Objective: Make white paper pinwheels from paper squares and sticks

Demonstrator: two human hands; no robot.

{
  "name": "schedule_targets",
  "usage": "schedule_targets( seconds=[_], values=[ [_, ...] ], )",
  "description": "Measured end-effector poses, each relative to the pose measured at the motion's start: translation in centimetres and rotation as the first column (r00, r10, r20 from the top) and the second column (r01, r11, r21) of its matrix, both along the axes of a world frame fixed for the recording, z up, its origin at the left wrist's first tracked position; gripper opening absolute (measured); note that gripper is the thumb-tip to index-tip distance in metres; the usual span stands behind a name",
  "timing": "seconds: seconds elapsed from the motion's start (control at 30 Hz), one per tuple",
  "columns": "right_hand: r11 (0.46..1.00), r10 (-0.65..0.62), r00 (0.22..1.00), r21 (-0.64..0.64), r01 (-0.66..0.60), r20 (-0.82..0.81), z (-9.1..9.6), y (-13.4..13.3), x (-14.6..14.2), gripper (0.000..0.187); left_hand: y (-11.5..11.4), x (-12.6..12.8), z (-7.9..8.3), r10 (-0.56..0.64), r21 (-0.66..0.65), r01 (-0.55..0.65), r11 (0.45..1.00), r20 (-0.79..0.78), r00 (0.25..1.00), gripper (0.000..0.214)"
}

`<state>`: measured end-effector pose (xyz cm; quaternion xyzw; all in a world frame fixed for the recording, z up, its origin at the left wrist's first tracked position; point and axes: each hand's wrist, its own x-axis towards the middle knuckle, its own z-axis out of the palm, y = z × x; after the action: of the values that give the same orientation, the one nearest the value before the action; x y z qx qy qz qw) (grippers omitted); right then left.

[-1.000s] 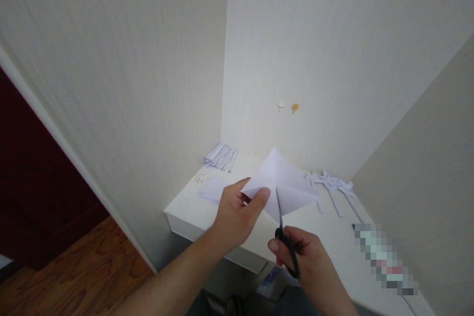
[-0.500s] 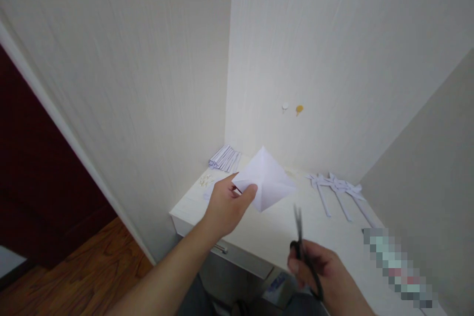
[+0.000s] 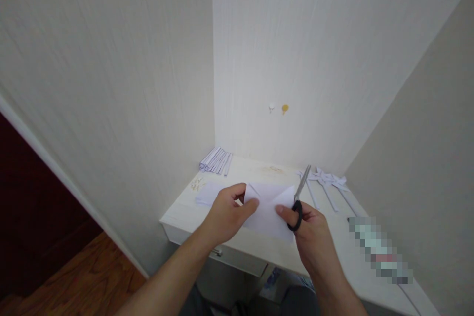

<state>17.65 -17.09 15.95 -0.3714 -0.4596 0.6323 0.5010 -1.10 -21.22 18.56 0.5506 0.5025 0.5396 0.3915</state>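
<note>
A square white sheet of paper [image 3: 267, 215] with slits running in from its upper corners is held above the table between both my hands. My left hand [image 3: 230, 211] pinches its left edge, thumb on top. At the right edge, my right hand [image 3: 314, 232] has its thumb on the paper while also holding black-handled scissors [image 3: 302, 182]. The scissors' blades point up and away from me, looking closed, beside the sheet's upper right corner. Some of my fingers are hidden behind the paper.
On the white table [image 3: 281, 256] are a bundle of paper sticks [image 3: 217, 161], small pale pieces [image 3: 197, 184] and more white paper [image 3: 206, 194] at left. Several paper pinwheels on sticks [image 3: 327, 177] lie at right, near a blurred-out object [image 3: 379, 249]. Walls enclose the back.
My right hand has come up and left with the scissors and now touches the paper. The paper has turned from a diamond position to a squarer one, and the view has shifted slightly.
</note>
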Motion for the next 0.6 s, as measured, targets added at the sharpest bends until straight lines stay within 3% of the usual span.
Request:
schedule_targets(
  seconds=[0.1, 0.23, 0.4, 0.6],
  values=[
    [0.995, -0.100, 0.991, -0.025, 0.098, -0.094, -0.8, 0.1, -0.7, 0.033, 0.5, 0.4, -1.3, 0.086, -0.019, -0.084, 0.996, 0.168, 0.982, 0.032],
    [0.984, -0.177, 0.977, -0.037, 0.174, -0.121, -1.4, 0.5, -1.5, 0.031, 0.4, 1.3, -3.0, 0.058, -0.129, -0.024, 0.991, 0.272, 0.960, 0.038],
    [0.964, -0.264, 0.953, -0.070, 0.256, -0.146, -2.0, 0.5, -2.3, 0.035, 0.1, 3.6, -4.6, 0.126, -0.177, -0.043, 0.983, 0.487, 0.864, 0.040],
    [0.971, -0.231, 0.968, -0.089, 0.222, -0.103, -1.9, 0.3, -2.4, 0.042, 0.4, 4.3, -4.7, 0.101, -0.195, -0.003, 0.981, 0.494, 0.864, 0.033]
  ],
)
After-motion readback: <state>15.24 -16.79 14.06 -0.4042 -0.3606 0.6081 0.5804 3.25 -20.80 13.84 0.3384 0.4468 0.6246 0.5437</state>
